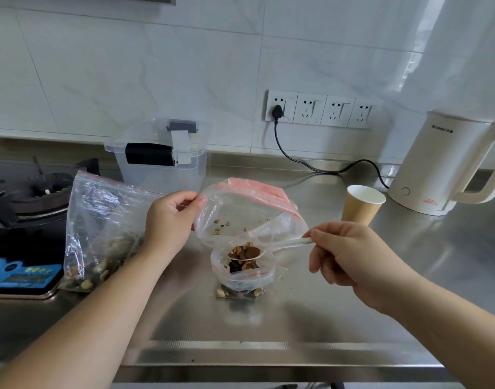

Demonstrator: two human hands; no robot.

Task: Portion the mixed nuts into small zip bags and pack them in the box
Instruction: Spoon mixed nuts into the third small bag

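Observation:
My left hand (pixel 171 220) pinches the rim of a large, nearly empty zip bag (pixel 240 209) with a red strip; only a few nut crumbs lie in it. My right hand (pixel 341 251) grips the handle of a clear plastic spoon (pixel 292 242). The spoon's bowl carries mixed nuts (pixel 244 252) just over the open mouth of a small zip bag (pixel 242 279), which stands on the steel counter with nuts in its bottom. A second large bag of mixed nuts (pixel 100 240) leans at the left. The clear plastic box (pixel 159 164) stands behind, near the wall.
A paper cup (pixel 362 206) stands right of the bags, with a white kettle (pixel 437 167) and its black cord (pixel 302 161) beyond. A gas stove (pixel 30 197) and a blue item (pixel 23 275) are at the left. The counter's front edge (pixel 268 369) runs near me.

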